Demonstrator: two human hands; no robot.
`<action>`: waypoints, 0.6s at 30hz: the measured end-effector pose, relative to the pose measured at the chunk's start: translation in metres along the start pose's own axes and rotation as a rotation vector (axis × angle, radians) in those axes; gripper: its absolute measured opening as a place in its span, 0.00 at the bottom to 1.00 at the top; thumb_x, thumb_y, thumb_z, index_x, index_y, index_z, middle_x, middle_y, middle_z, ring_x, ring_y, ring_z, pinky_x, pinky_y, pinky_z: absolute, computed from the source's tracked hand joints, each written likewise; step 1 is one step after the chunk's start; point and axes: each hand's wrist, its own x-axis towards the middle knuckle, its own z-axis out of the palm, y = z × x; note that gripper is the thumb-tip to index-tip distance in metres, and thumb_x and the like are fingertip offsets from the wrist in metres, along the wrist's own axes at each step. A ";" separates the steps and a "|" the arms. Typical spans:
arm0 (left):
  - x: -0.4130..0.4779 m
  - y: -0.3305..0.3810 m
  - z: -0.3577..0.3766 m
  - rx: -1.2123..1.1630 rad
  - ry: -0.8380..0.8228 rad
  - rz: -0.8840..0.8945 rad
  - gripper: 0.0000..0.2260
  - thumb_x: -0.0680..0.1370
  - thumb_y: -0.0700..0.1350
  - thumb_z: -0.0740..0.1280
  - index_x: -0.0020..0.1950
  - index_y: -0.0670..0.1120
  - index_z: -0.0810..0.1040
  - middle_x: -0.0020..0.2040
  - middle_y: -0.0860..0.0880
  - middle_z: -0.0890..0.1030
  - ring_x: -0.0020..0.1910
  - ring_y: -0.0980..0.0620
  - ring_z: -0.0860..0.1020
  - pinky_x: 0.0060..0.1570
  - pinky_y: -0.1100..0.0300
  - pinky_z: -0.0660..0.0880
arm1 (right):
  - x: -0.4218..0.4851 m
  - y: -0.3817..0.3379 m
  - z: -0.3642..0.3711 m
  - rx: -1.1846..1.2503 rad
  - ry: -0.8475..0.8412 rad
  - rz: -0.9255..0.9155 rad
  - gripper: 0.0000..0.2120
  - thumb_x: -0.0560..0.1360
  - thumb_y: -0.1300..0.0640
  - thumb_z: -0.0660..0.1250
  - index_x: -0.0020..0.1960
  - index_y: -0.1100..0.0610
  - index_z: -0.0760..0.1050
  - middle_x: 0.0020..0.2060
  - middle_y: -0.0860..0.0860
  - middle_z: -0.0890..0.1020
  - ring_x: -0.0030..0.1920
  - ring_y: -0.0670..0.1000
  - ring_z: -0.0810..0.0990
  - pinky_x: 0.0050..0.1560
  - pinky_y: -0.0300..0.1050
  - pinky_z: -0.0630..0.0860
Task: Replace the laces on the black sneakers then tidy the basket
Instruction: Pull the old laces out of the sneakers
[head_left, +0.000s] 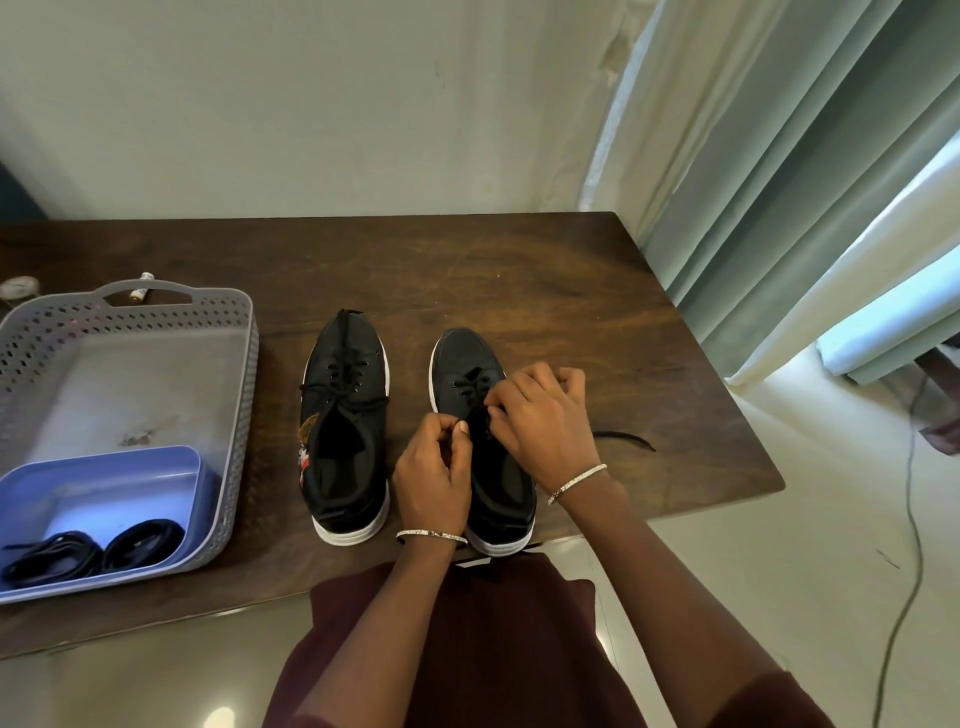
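Two black sneakers with white soles stand side by side on the wooden table, toes pointing away. The left sneaker (347, 415) is laced with a black lace. Over the right sneaker (467, 364) both my hands work at its black lace (470, 385): my left hand (434, 475) pinches the lace near the tongue, and my right hand (543, 421) pinches it from the other side. One loose end of the lace (626, 439) trails on the table to the right. The grey perforated basket (244, 364) sits at the left.
Inside the basket lies a blue tray (104, 488) holding two coiled black laces (88, 553). A small white battery (140, 288) lies behind the basket. The table's right edge (727, 374) borders curtains and a floor cable. A wall runs along the back.
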 end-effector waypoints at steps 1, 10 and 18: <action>0.000 0.000 0.000 -0.003 -0.001 -0.005 0.10 0.79 0.51 0.62 0.46 0.45 0.77 0.37 0.53 0.80 0.36 0.53 0.78 0.36 0.54 0.74 | 0.000 0.001 0.000 0.077 -0.019 0.115 0.06 0.76 0.52 0.64 0.46 0.50 0.79 0.42 0.44 0.80 0.49 0.49 0.75 0.52 0.50 0.63; -0.001 0.001 0.000 -0.018 -0.007 -0.019 0.05 0.80 0.46 0.65 0.48 0.47 0.77 0.38 0.55 0.79 0.37 0.56 0.77 0.37 0.53 0.76 | -0.014 0.022 0.001 1.303 -0.052 1.683 0.04 0.77 0.61 0.66 0.45 0.60 0.78 0.35 0.52 0.80 0.32 0.48 0.76 0.29 0.40 0.68; 0.006 0.015 -0.008 0.120 -0.096 0.104 0.10 0.78 0.43 0.67 0.59 0.52 0.78 0.47 0.55 0.79 0.43 0.54 0.79 0.40 0.56 0.75 | -0.042 -0.029 -0.016 0.674 -0.001 0.693 0.11 0.72 0.51 0.74 0.51 0.51 0.77 0.48 0.45 0.78 0.47 0.45 0.77 0.48 0.38 0.75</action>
